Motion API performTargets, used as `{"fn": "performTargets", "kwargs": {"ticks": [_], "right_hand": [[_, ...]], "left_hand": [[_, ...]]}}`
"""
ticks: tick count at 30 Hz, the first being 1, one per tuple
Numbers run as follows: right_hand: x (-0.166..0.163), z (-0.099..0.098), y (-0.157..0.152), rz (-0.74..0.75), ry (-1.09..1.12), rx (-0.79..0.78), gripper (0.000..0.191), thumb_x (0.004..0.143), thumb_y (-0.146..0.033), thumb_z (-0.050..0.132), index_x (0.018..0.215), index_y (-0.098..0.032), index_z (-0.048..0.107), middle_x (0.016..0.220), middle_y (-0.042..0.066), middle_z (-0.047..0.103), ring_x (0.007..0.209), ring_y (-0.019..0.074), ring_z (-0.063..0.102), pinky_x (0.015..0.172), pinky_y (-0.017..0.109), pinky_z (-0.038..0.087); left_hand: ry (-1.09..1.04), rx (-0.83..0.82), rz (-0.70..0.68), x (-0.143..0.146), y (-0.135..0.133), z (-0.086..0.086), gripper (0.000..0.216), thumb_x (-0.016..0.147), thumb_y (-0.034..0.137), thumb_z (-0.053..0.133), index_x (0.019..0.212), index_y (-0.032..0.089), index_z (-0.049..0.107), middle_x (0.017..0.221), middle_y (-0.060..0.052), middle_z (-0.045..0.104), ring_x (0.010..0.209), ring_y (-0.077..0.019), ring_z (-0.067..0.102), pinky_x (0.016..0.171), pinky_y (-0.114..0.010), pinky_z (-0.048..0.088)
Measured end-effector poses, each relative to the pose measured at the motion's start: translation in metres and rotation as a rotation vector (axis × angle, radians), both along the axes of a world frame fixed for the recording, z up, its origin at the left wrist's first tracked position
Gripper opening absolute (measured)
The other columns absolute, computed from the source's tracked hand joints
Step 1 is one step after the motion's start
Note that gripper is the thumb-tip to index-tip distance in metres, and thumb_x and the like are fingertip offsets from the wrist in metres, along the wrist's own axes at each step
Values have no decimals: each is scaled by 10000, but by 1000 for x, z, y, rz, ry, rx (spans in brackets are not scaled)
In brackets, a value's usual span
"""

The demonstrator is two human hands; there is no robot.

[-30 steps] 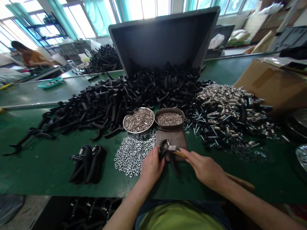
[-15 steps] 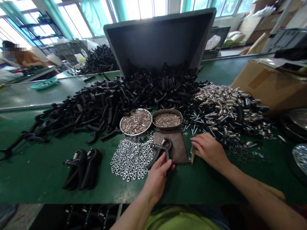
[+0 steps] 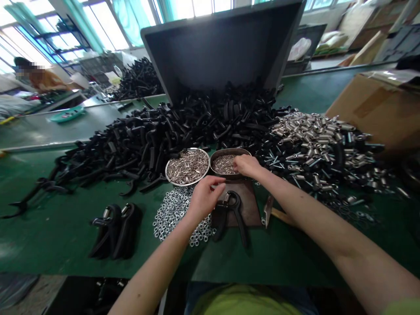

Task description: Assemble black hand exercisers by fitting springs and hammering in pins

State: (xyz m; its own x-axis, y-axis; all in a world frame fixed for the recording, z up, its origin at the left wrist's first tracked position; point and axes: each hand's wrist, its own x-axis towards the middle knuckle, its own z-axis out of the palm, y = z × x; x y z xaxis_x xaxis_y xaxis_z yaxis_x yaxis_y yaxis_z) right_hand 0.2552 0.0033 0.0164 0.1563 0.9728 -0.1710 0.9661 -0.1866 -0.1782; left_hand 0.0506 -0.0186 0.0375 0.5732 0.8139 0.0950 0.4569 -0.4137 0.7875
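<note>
A black hand gripper (image 3: 242, 221) with a coil spring lies on a dark square metal plate (image 3: 251, 199), its handles reaching past the near edge onto the table. My left hand (image 3: 205, 197) hovers just above its left side, thumb and fingers apart, holding nothing I can see. My right hand (image 3: 246, 165) reaches into an oval tin (image 3: 231, 176) of tiny metal parts, with bent fingers closed down among them; what they pinch is hidden. Beside it stands a round dish (image 3: 187, 168) of small metal pins. A flat blade-like tool (image 3: 268, 211) rests right of the plate.
Loose nuts (image 3: 173, 214) spread left of the plate. Two assembled hand grippers (image 3: 114, 232) stand farther left. Black handles (image 3: 147, 135) are heaped behind, spilling from a grey bin (image 3: 223, 52). Springs and bolts (image 3: 315, 140) pile at right, near a cardboard box (image 3: 377, 109). A person sits far left.
My left hand has let go of the hand gripper, which now lies on the plate, and has risen slightly. My right hand has left the blade-like tool and moved left into the oval tin.
</note>
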Motion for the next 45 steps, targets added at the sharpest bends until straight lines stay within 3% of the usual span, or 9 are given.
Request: {"fn": "performTargets", "kwargs": {"ticks": [3, 8, 13, 18, 23, 29, 35, 40, 45], "right_hand": [[4, 1, -7, -29, 46, 83, 171, 866, -257, 538, 882, -146, 668, 937, 98, 680, 911, 206, 618, 790, 323, 460], [9, 3, -13, -85, 154, 240, 194, 801, -200, 506, 868, -167, 685, 874, 62, 703, 821, 178, 624, 713, 247, 425], [11, 2, -16, -153, 260, 355, 176, 744, -188, 518, 803, -158, 682, 793, 46, 694, 730, 166, 606, 671, 246, 418], [16, -7, -14, -173, 380, 412, 130, 710, -195, 572, 768, -154, 681, 753, 35, 685, 684, 155, 598, 649, 248, 427], [18, -14, -15, -151, 501, 402, 136, 736, -252, 608, 776, -159, 699, 622, 1, 650, 564, 126, 569, 603, 240, 434], [17, -14, -15, -179, 623, 421, 143, 745, -281, 623, 733, -155, 687, 581, -1, 625, 533, 125, 554, 580, 251, 444], [10, -4, -31, -197, 842, 371, 182, 768, -317, 614, 722, -143, 638, 572, 3, 618, 478, 110, 550, 501, 237, 475], [-6, 3, -62, -140, 951, 249, 114, 737, -218, 620, 806, -133, 653, 630, 18, 661, 549, 135, 635, 562, 249, 520], [-25, -4, -77, -61, 909, 220, 82, 740, -183, 593, 805, -153, 633, 659, -1, 654, 556, 143, 639, 568, 262, 512]], "left_hand": [[347, 282, -92, 39, 41, -4, 208, 846, 244, 531, 935, 176, 707, 968, -82, 676, 982, -207, 593, 905, -338, 442], [526, 262, -165, 87, 75, -18, 124, 714, 158, 633, 792, 114, 718, 892, -158, 689, 934, -291, 625, 854, -377, 461], [527, 235, -156, 96, 77, -26, 155, 717, 104, 585, 813, 108, 707, 924, -184, 687, 950, -305, 625, 848, -389, 457], [407, 201, -106, 88, 75, -18, 150, 749, 139, 565, 822, 135, 697, 891, -135, 697, 919, -275, 628, 840, -387, 455], [222, 105, -94, 59, 59, -9, 175, 810, 260, 554, 899, 158, 665, 840, -50, 704, 775, -162, 637, 735, -280, 485], [-95, -322, -151, 1, 9, -24, 156, 791, 259, 584, 895, 154, 633, 780, -32, 704, 655, -129, 621, 622, -251, 480], [13, 6, -80, -17, -28, -45, 41, 736, 244, 689, 760, 227, 717, 862, -19, 683, 887, -185, 588, 869, -347, 422], [-96, -114, -30, -15, -31, -58, 42, 714, 207, 706, 753, 209, 720, 858, -22, 665, 878, -171, 595, 854, -321, 432], [-130, -186, -19, -16, -29, -60, 26, 719, 183, 688, 742, 196, 688, 820, -6, 678, 840, -165, 605, 819, -301, 441]]}}
